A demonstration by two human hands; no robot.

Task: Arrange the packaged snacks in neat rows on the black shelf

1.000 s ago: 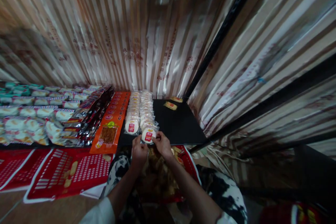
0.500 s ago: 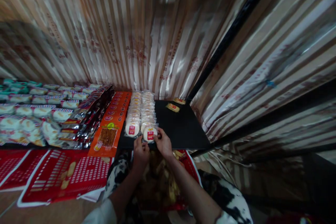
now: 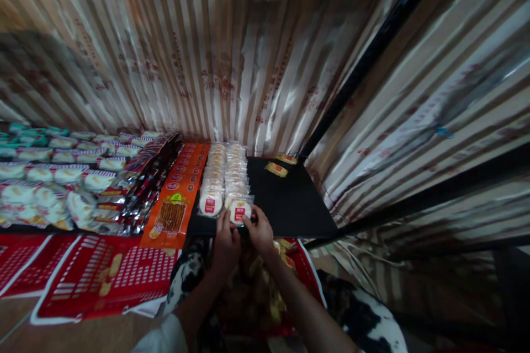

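Here, the snack packet [image 3: 239,213] lies at three o'clock from the left hand's [image 3: 227,242] fingertips (I can't tell their grip), nine o'clock from the right hand's [image 3: 261,233], which pinch its edge.

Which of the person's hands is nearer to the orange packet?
Left. The left hand is right of the orange packet, at the left edge of a round white packet; the right hand is farther off, at that one's right edge.

Round white packs [image 3: 240,211] shone in clear plastic film; black shelf [image 3: 290,204] beneath looked smooth, matt. Orange packet [image 3: 176,193] appeared smooth plastic; dark packets [image 3: 151,171] alongside gleamed like foil. Striped sheeting [image 3: 186,38] hung creased, satiny. Red printed panel [image 3: 138,276] looked smooth; black-and-white trousers [image 3: 364,309], cloth.
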